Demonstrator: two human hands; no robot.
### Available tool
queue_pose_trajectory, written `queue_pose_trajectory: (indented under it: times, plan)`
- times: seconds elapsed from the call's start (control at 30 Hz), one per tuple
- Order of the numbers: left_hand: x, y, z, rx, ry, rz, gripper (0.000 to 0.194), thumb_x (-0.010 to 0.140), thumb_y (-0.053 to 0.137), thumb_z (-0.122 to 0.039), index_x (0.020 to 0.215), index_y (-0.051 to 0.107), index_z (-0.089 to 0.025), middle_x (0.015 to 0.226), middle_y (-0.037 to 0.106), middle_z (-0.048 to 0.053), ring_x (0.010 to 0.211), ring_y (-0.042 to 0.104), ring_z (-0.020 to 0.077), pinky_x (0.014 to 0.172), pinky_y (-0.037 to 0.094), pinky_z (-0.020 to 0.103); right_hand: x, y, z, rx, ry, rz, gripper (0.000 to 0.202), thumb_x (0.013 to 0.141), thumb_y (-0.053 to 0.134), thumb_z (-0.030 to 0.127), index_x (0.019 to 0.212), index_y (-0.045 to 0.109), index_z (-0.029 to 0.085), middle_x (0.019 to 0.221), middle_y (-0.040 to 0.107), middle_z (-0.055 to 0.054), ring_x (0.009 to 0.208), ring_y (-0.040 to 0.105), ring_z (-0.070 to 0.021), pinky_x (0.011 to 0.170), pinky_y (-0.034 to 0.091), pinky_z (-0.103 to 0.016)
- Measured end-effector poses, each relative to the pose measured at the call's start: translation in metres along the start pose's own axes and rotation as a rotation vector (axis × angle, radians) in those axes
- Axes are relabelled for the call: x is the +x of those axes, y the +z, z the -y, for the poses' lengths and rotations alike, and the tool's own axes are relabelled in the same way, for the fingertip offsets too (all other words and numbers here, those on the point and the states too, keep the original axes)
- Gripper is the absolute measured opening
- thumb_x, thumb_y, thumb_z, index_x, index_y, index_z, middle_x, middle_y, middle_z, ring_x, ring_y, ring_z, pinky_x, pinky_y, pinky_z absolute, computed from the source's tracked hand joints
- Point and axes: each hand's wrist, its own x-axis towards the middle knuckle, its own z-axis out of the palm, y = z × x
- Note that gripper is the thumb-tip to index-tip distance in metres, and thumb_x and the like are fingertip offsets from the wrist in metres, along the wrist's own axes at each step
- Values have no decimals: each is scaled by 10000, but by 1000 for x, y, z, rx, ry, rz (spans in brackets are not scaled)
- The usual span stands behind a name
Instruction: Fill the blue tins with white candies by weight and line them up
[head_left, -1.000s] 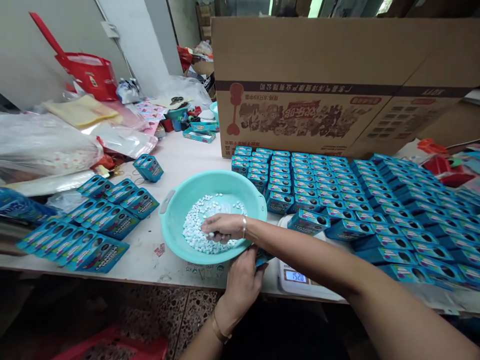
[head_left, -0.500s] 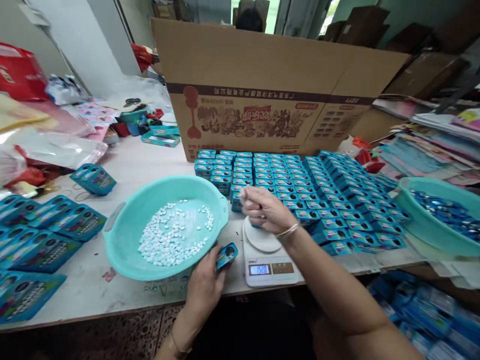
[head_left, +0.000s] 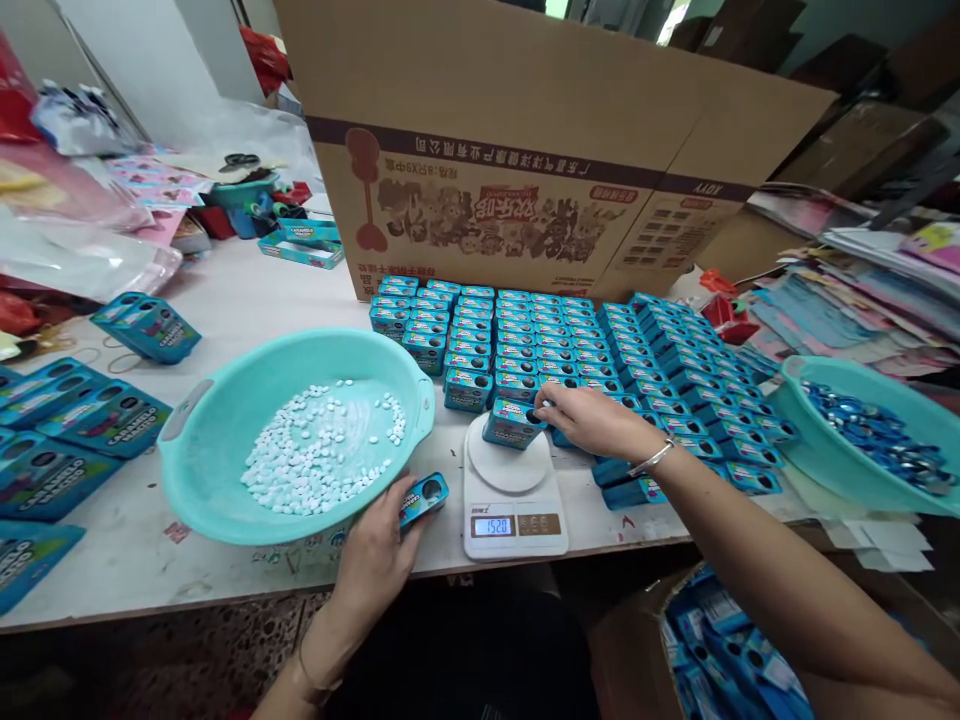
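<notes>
My left hand [head_left: 379, 535] is closed round a small blue candy box [head_left: 422, 500], tilted beside the front rim of the turquoise basin [head_left: 196, 500]. Small white candies [head_left: 296, 465] lie spread over the basin's bottom. Another blue box [head_left: 511, 424] stands on the round plate of a white kitchen scale [head_left: 516, 535], whose display reads 152.0. At the right end of that box's top, by its round hole, are the pinched fingertips of my right hand [head_left: 589, 418]. A white speck, apparently a candy, shows between them; the palm's inside is hidden.
Rows of blue boxes [head_left: 517, 340] stand behind the scale, before a large cardboard carton [head_left: 480, 110]. More boxes [head_left: 105, 415] are at the left. A second turquoise basin [head_left: 825, 455] holds blue packets at the right. Below the table edge, a carton holds more blue packaging [head_left: 727, 640].
My right hand has come down from above the scale to the box on its plate. My left hand still holds its box beside the basin. The camera view has tilted downward.
</notes>
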Motion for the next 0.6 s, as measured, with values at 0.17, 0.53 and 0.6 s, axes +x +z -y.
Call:
queue_pose_trajectory:
  times: [0.17, 0.53, 0.6]
  plan:
    - [0, -1, -1, -7, -18, 16, 331, 943, 526, -321, 1247, 530, -188, 1147, 718, 116, 980, 723, 257, 804, 598, 365, 2, 2, -16, 160, -67, -29, 180, 975, 444, 299, 999, 597, 207, 888, 674, -49, 803, 602, -204, 701, 395, -287]
    - [1, -1, -3, -88, -55, 19, 337, 930, 551, -336, 1241, 547, -205, 1118, 714, 100, 947, 713, 250, 801, 580, 350, 11, 9, -1, 72, 0, -32, 191, 993, 408, 324, 913, 540, 211, 824, 637, -47, 757, 572, -199, 657, 342, -277]
    - [1, 0, -4, -113, -76, 19, 337, 923, 564, -320, 1239, 544, -205, 1088, 711, 95, 931, 708, 247, 795, 577, 351, 11, 8, 0, 54, 1, -46, 207, 998, 395, 330, 890, 529, 214, 810, 628, -45, 751, 566, -200, 648, 332, -278]
